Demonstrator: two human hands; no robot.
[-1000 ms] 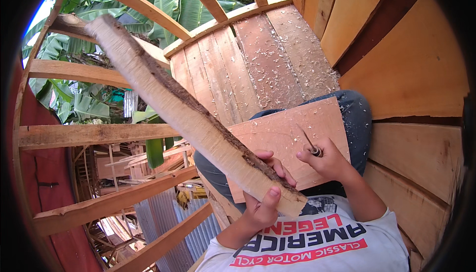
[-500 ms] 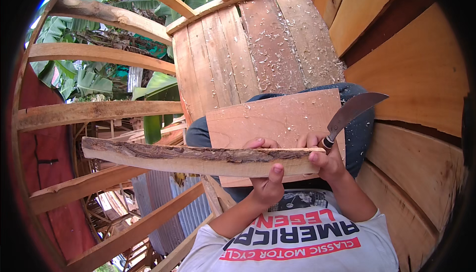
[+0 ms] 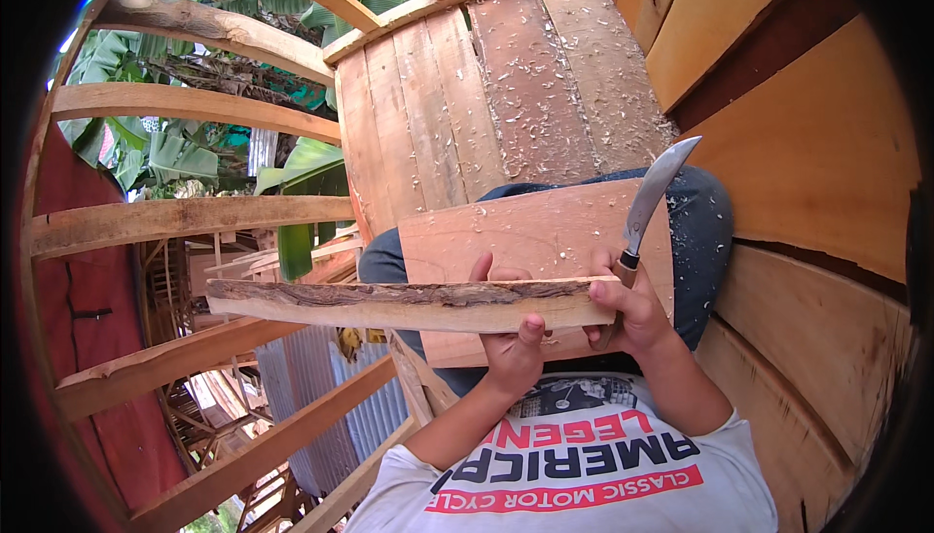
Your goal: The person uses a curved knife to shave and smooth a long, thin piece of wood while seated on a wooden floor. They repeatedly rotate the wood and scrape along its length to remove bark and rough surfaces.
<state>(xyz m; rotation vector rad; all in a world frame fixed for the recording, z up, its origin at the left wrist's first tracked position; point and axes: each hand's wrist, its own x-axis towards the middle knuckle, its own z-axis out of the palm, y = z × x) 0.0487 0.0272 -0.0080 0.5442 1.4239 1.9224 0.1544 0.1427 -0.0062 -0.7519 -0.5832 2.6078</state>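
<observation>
- Change: the bark-edged wood strip (image 3: pixel 418 306), slanted a second ago, now lies level across the grip; the curved knife (image 3: pixel 652 195) points more upward than half a second ago.
- Left hand (image 3: pixel 513 360): closed around the strip, right of its middle.
- Right hand (image 3: pixel 637 311): gripping the knife handle, thumb at the strip's right end; the strip appears steadied from both sides.
- Materials: rough dark bark, pale smooth face, dull metal blade; below the grip, a flat reddish board (image 3: pixel 545 227).

room beyond strip (image 3: pixel 418 307), blade (image 3: pixel 652 195) blocks right
</observation>
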